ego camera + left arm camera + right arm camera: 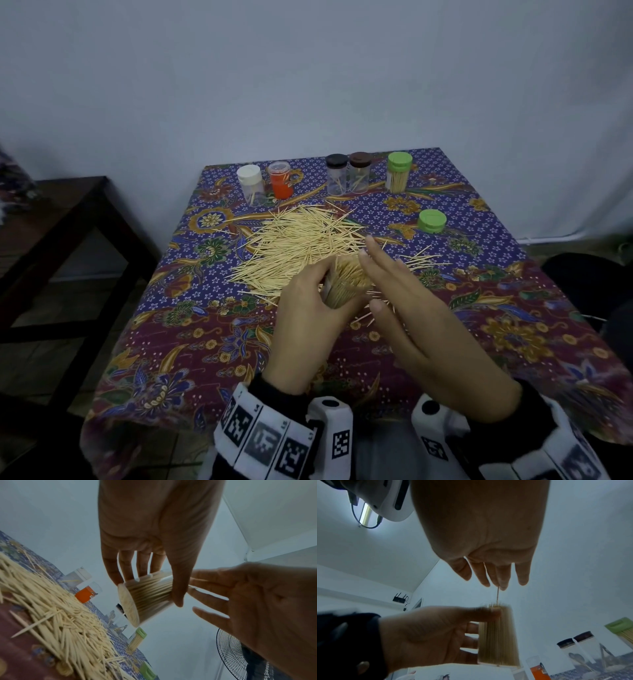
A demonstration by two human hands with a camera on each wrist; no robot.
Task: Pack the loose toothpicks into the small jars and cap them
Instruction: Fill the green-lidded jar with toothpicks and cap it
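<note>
Our left hand [308, 310] grips the full jar [346, 286]; right hand [421, 329] flat, fingers straight, holds nothing, toothpicks [301, 240] and a green cap [432, 221] behind.

Pale straw-yellow toothpicks [301, 240] lie heaped just beyond the left hand [305, 329] on a surface [191, 342] clothed in batik, deep blue with tiny white flowers farther off and maroon nearer the wrists, scrolled with gold, green and blue blossoms. Beyond the heap stand clear jars: one white-capped [250, 184], one orange-labelled [281, 180], one black-capped [336, 174], one brown-capped [360, 172], one light-green-capped [399, 171]. A loose light-green cap [432, 221] lies beyond the right hand [421, 329].
</note>
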